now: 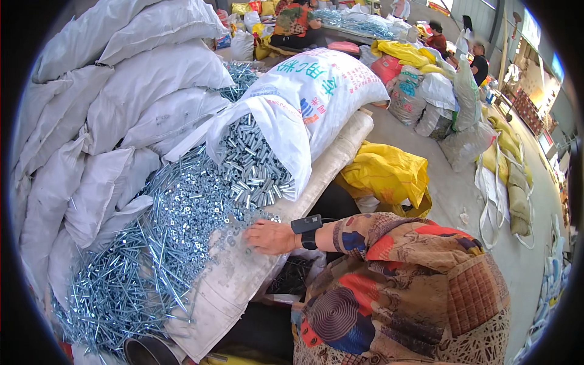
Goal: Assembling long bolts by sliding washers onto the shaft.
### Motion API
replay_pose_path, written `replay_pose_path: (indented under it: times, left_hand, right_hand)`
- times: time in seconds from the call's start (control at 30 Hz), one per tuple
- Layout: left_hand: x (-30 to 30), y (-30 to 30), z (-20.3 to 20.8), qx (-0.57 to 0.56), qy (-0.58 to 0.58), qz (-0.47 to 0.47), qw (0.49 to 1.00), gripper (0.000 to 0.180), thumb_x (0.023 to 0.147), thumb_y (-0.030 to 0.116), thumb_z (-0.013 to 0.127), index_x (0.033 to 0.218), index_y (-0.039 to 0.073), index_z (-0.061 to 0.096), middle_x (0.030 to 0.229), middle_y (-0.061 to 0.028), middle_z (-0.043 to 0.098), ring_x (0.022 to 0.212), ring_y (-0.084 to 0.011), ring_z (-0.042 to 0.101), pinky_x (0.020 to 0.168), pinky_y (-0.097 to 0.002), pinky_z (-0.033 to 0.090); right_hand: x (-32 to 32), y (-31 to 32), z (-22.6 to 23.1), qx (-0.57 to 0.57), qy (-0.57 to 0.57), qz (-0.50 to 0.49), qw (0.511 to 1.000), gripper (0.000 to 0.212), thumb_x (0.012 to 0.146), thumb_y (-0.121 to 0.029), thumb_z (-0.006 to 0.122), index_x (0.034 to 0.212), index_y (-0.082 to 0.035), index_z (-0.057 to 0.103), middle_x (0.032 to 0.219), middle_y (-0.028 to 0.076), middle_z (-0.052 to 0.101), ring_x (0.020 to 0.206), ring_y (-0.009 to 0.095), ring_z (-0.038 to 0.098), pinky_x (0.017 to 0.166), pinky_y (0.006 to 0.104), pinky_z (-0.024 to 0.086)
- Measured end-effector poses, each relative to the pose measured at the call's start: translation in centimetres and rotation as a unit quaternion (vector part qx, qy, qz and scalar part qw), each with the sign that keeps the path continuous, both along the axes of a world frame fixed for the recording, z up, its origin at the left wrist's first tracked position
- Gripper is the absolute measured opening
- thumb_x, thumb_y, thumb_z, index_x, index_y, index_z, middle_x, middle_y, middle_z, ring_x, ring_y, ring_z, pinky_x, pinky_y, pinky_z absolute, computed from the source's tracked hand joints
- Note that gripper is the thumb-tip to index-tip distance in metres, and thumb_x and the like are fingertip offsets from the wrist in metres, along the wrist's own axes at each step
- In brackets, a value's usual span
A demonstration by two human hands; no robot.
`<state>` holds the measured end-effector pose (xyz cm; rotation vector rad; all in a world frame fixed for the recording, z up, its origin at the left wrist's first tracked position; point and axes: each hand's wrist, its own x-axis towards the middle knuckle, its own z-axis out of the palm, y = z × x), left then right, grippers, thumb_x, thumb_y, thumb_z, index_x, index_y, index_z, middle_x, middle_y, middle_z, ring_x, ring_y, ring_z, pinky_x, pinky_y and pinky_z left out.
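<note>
My right hand (pixel 271 236) lies palm down at the near edge of the work surface, with its fingers apart on loose washers (pixel 230 238). The wrist wears a black strap with a small device (pixel 306 225). Just beyond the fingertips is a spread heap of small metal nuts and washers (pixel 188 207). Short metal sleeves (pixel 252 161) spill out of the mouth of a white woven sack (pixel 337 82) above the hand. Long thin metal rods or bolts (pixel 121 280) are piled to the lower left. My left hand does not show.
Stuffed white sacks (pixel 152 73) are stacked along the left. A pale board or cloth (pixel 219 304) covers the near edge. A metal bowl (pixel 152 351) sits at the bottom. A yellow bag (pixel 386 176) and filled sacks (pixel 407 97) stand right. Other people (pixel 295 24) are farther back.
</note>
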<state>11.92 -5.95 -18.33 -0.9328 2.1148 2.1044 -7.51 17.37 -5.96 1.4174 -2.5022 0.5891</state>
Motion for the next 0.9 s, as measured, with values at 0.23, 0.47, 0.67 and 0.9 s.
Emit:
replay_pose_path:
  times: [0.23,0.47,0.67,0.9]
  left_hand:
    - [-0.2,-0.1,0.0,0.005,-0.006,0.003,1.000,0.038,0.095,0.026,0.048,0.128,0.005,0.047,0.122,-0.0124,0.056,0.108,-0.0242,0.055,0.090,-0.0350,0.045]
    - [2.0,-1.7,-0.3,0.011,-0.009,0.024,1.000,0.038,0.095,0.026,0.048,0.127,0.005,0.048,0.121,-0.0123,0.056,0.106,-0.0241,0.055,0.089,-0.0350,0.046]
    - [6.0,-4.6,0.3,0.046,-0.007,0.067,0.997,0.038,0.095,0.026,0.048,0.127,0.006,0.048,0.120,-0.0123,0.057,0.105,-0.0240,0.056,0.088,-0.0350,0.047]
    - [13.0,-7.0,0.9,0.089,-0.034,0.161,0.982,0.037,0.095,0.026,0.049,0.126,0.006,0.049,0.119,-0.0122,0.057,0.104,-0.0239,0.056,0.087,-0.0349,0.047]
  right_hand:
    - [0.0,0.4,0.1,0.032,-0.034,-0.017,0.999,0.023,0.084,-0.021,0.057,0.102,-0.007,0.055,0.116,0.010,0.051,0.109,0.026,0.049,0.095,0.0390,0.035]
    - [-0.3,-0.3,-1.6,0.017,0.012,-0.012,1.000,0.025,0.083,-0.021,0.057,0.104,-0.008,0.056,0.112,0.010,0.053,0.104,0.025,0.051,0.090,0.0383,0.036]
    - [-0.8,0.2,-1.3,-0.021,0.041,-0.009,0.999,0.022,0.083,-0.022,0.055,0.101,-0.011,0.059,0.109,0.007,0.055,0.105,0.022,0.052,0.086,0.0380,0.037]
    - [-0.4,0.1,-0.2,0.005,0.031,-0.021,0.999,0.024,0.082,-0.021,0.057,0.102,-0.009,0.060,0.109,0.008,0.056,0.104,0.023,0.052,0.089,0.0377,0.037]
